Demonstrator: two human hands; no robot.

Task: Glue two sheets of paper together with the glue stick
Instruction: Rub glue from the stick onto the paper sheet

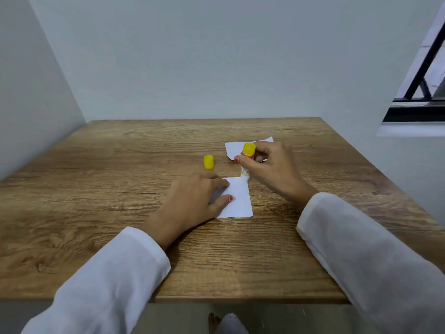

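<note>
A small white sheet of paper lies flat on the wooden table. My left hand presses on its left part with straight fingers. My right hand grips the glue stick, a white tube with a yellow end up, and its lower tip touches the sheet's far right corner. A second white sheet lies farther back, partly hidden behind my right hand. The yellow cap stands upright on the table, left of the glue stick.
A grey wall runs along the table's far edge and left side. A window with a black frame is at the upper right. The table's front edge is near my body.
</note>
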